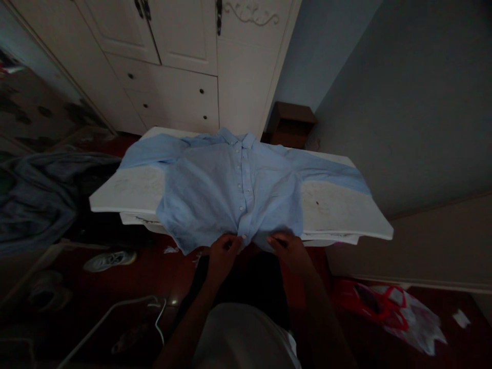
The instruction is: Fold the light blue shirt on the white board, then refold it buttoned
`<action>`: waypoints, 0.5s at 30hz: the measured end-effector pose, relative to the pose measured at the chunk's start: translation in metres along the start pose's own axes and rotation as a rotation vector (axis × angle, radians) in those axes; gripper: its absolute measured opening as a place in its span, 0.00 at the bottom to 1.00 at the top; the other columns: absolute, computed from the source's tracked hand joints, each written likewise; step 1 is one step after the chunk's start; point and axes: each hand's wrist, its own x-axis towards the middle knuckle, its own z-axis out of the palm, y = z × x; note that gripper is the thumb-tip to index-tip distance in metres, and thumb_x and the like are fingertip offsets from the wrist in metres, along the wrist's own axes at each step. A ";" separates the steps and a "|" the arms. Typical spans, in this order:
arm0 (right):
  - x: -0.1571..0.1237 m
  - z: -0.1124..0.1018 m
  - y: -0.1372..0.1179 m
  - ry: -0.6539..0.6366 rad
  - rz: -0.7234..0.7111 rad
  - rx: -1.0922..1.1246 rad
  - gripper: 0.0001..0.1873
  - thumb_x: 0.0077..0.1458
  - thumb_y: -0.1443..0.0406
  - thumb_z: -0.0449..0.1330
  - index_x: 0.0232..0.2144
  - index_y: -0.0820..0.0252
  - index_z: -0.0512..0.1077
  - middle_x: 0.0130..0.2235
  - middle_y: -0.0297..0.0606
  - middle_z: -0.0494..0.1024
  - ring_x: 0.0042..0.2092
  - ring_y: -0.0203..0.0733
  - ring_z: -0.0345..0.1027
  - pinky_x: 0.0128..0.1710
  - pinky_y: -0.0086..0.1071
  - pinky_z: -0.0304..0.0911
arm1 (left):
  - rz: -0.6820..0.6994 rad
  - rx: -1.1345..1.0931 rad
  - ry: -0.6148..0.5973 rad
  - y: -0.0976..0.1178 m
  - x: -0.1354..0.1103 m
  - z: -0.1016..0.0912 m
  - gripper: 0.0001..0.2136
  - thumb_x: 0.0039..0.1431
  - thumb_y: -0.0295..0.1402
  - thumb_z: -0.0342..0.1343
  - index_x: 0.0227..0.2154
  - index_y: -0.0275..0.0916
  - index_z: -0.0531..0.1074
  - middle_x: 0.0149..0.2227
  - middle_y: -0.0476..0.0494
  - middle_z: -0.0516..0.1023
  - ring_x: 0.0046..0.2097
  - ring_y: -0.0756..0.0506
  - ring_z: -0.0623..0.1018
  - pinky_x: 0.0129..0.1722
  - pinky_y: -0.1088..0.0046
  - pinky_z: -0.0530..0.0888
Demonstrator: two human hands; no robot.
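Observation:
A light blue button-up shirt (203, 179) lies face up across a white table (334, 210), its collar at the far edge and its sleeves spread to both sides. Down the middle runs the button placket, and the front hem hangs over the near edge. My left hand (224, 251) pinches the hem just left of the placket's lower end. To the right of the placket, my right hand (288, 248) grips the hem between thumb and fingers. Fabric bunches a little between the two hands.
Behind the table stands a white wardrobe (172, 95), with a small brown cabinet (294, 120) to its right. Dark clothing (34, 200) is heaped at left. On the floor are a shoe (110, 261), a white metal rod (103, 318) and a red-and-white plastic bag (415, 320).

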 end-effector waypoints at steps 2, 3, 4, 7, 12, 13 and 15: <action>-0.008 0.002 0.016 0.037 0.113 -0.007 0.20 0.56 0.52 0.57 0.19 0.56 0.72 0.22 0.35 0.74 0.26 0.40 0.65 0.28 0.33 0.58 | -0.004 -0.005 -0.018 -0.002 0.002 0.001 0.15 0.55 0.45 0.55 0.22 0.39 0.73 0.22 0.50 0.74 0.25 0.50 0.72 0.25 0.75 0.68; -0.013 0.003 0.023 0.066 0.170 -0.010 0.20 0.56 0.51 0.57 0.19 0.56 0.72 0.23 0.36 0.75 0.26 0.41 0.66 0.28 0.34 0.58 | 0.011 0.015 -0.007 -0.004 0.003 0.002 0.15 0.55 0.45 0.56 0.22 0.39 0.72 0.22 0.50 0.73 0.25 0.50 0.72 0.25 0.75 0.67; -0.017 0.004 0.028 0.100 0.224 -0.009 0.19 0.55 0.50 0.57 0.21 0.56 0.73 0.25 0.37 0.76 0.27 0.42 0.68 0.28 0.34 0.59 | 0.028 0.044 0.009 -0.005 0.003 0.002 0.15 0.55 0.45 0.56 0.22 0.39 0.72 0.22 0.50 0.73 0.25 0.50 0.72 0.25 0.75 0.67; -0.029 0.004 0.041 0.273 0.375 -0.009 0.19 0.53 0.49 0.59 0.33 0.58 0.74 0.33 0.43 0.80 0.32 0.46 0.73 0.31 0.36 0.63 | 0.095 0.156 0.081 -0.011 0.005 0.003 0.15 0.56 0.45 0.56 0.22 0.39 0.72 0.23 0.50 0.74 0.26 0.49 0.72 0.28 0.73 0.68; -0.034 0.002 0.054 0.423 0.393 0.014 0.25 0.51 0.45 0.59 0.37 0.60 0.72 0.34 0.45 0.80 0.32 0.47 0.73 0.30 0.35 0.63 | 0.221 0.294 0.276 -0.019 0.008 -0.001 0.15 0.49 0.45 0.64 0.33 0.39 0.71 0.33 0.46 0.74 0.34 0.46 0.74 0.35 0.68 0.71; -0.033 0.001 0.056 0.392 0.365 0.017 0.24 0.51 0.44 0.58 0.33 0.59 0.72 0.32 0.43 0.79 0.31 0.46 0.72 0.30 0.34 0.63 | 0.241 0.287 0.296 -0.021 0.008 -0.002 0.16 0.50 0.45 0.64 0.35 0.39 0.71 0.35 0.46 0.74 0.35 0.46 0.74 0.36 0.68 0.71; -0.032 -0.001 0.059 0.347 0.307 0.020 0.25 0.52 0.43 0.56 0.26 0.59 0.71 0.27 0.40 0.78 0.28 0.43 0.69 0.29 0.33 0.61 | 0.241 0.232 0.315 -0.026 0.008 -0.006 0.16 0.53 0.45 0.61 0.37 0.39 0.69 0.37 0.45 0.73 0.38 0.45 0.75 0.37 0.67 0.72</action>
